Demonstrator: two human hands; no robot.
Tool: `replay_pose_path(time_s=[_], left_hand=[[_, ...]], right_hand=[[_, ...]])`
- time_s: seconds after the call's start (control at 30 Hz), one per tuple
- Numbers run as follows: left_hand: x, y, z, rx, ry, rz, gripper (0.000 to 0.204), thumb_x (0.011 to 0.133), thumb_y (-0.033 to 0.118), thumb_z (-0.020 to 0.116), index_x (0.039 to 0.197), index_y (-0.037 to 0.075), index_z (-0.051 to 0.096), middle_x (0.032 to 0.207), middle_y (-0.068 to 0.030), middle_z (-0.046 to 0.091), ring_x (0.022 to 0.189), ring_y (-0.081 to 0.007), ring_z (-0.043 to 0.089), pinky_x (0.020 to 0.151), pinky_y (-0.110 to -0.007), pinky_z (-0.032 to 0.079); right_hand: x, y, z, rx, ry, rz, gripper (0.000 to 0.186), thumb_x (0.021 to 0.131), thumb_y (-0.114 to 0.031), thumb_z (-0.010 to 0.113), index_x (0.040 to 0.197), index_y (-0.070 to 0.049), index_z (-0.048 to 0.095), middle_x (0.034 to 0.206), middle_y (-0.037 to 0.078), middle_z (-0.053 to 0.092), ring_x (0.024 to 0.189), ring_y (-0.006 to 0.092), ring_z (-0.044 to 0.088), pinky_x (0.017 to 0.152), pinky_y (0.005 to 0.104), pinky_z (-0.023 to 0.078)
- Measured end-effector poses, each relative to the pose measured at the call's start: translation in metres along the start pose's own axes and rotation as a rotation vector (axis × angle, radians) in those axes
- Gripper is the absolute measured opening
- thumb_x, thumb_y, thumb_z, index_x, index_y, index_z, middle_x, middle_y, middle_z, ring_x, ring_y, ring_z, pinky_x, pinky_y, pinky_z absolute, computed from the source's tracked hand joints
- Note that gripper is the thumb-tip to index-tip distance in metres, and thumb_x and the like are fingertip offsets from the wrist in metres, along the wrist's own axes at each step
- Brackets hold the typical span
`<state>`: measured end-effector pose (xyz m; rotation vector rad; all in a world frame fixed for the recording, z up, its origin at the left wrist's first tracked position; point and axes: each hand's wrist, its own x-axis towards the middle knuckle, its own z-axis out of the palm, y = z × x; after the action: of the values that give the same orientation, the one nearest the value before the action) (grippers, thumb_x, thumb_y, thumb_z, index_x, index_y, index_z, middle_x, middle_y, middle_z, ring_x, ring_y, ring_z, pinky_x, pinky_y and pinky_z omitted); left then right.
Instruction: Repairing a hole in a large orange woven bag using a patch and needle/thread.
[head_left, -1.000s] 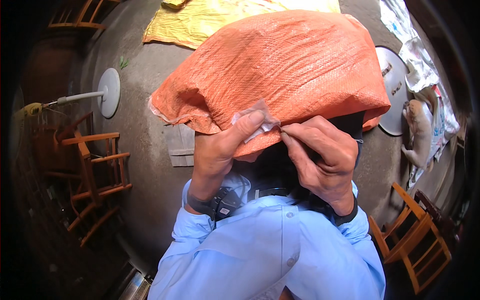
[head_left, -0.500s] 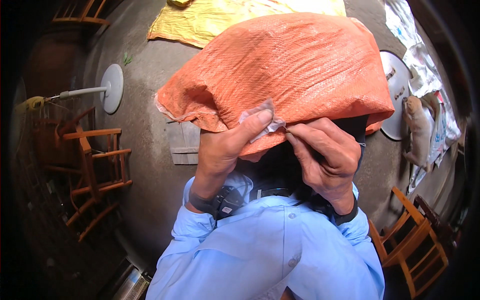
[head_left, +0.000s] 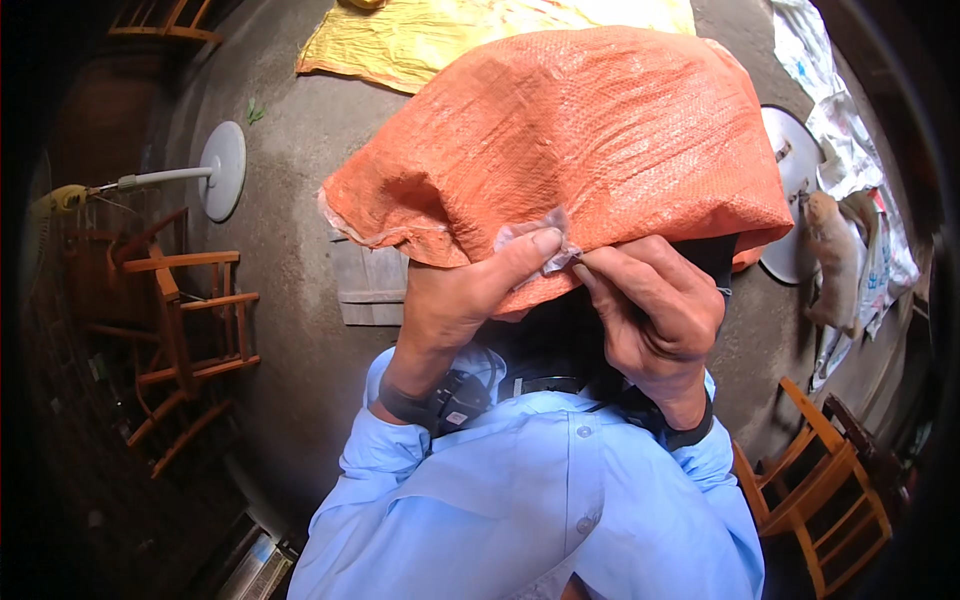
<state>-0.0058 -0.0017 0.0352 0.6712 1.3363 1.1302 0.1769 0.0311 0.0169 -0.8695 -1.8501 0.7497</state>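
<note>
Across my lap lies a large orange woven sack (head_left: 620,130), bunched up with its edge toward me. My left hand (head_left: 450,305) is closed on that edge, its thumb pressing a small crumpled whitish patch (head_left: 548,225) flat against the sack. Right beside the thumb, my right hand (head_left: 660,310) is closed in a pinch at the patch's right end. Whatever sits between its fingertips is too small to name. The rest of the left fingers are hidden beneath the sack.
A yellow woven sheet (head_left: 385,50) lies on the floor beyond the sack. To the left are a fan's round base (head_left: 225,172) and a wooden chair (head_left: 175,320). On the right, a pale-furred animal (head_left: 832,255) lies by a round metal lid (head_left: 785,170), near another wooden chair (head_left: 815,480).
My left thumb and the whitish patch have shifted slightly right, nearer the right fingertips. The sack's left corner has moved a little right too. My right hand keeps its pinch.
</note>
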Motion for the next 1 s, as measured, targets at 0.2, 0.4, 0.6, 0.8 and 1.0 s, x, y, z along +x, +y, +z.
replay_pose_path(time_s=[0.2, 0.4, 0.6, 0.8, 1.0], left_hand=[[-0.002, -0.002, 0.002, -0.134, 0.000, -0.022, 0.026, 0.094, 0.010, 0.074, 0.115, -0.004, 0.070, 0.090, -0.0022, 0.069, 0.067, -0.0064, 0.061, 0.050, -0.019, 0.044], [-0.004, -0.003, 0.003, -0.095, 0.041, -0.028, 0.026, 0.094, 0.010, 0.074, 0.114, -0.005, 0.071, 0.090, -0.0016, 0.069, 0.069, -0.0067, 0.062, 0.052, -0.020, 0.045], [-0.004, -0.001, 0.002, -0.128, 0.024, -0.061, 0.025, 0.093, 0.009, 0.075, 0.113, -0.006, 0.072, 0.092, -0.0019, 0.070, 0.072, -0.0072, 0.063, 0.056, -0.020, 0.047], [-0.003, -0.002, 0.009, -0.097, 0.085, 0.013, 0.025, 0.093, 0.010, 0.075, 0.113, -0.006, 0.072, 0.090, -0.0012, 0.069, 0.070, -0.0069, 0.063, 0.054, -0.019, 0.046], [-0.005, -0.001, 0.001, -0.119, 0.017, -0.076, 0.024, 0.093, 0.009, 0.074, 0.113, -0.005, 0.072, 0.097, -0.0051, 0.072, 0.080, -0.0103, 0.068, 0.063, -0.021, 0.053]], right_hand=[[0.000, -0.006, -0.003, 0.055, -0.011, 0.051, 0.016, 0.079, 0.011, 0.077, 0.094, 0.006, 0.073, 0.078, 0.013, 0.068, 0.066, 0.0219, 0.066, 0.060, 0.0294, 0.051], [0.000, -0.012, -0.003, 0.089, -0.013, 0.128, 0.016, 0.080, 0.013, 0.074, 0.094, 0.007, 0.073, 0.074, 0.011, 0.065, 0.062, 0.0181, 0.063, 0.056, 0.0280, 0.047], [-0.001, -0.013, -0.003, 0.102, -0.013, 0.151, 0.017, 0.080, 0.014, 0.072, 0.095, 0.007, 0.073, 0.071, 0.010, 0.063, 0.060, 0.0159, 0.060, 0.054, 0.0275, 0.045], [-0.002, -0.013, -0.004, 0.122, -0.027, 0.171, 0.019, 0.079, 0.015, 0.071, 0.097, 0.008, 0.073, 0.071, 0.010, 0.062, 0.059, 0.0151, 0.059, 0.054, 0.0271, 0.044], [-0.002, -0.012, -0.001, 0.130, 0.003, 0.152, 0.021, 0.077, 0.014, 0.071, 0.097, 0.008, 0.072, 0.069, 0.010, 0.060, 0.056, 0.0151, 0.057, 0.051, 0.0282, 0.043]])
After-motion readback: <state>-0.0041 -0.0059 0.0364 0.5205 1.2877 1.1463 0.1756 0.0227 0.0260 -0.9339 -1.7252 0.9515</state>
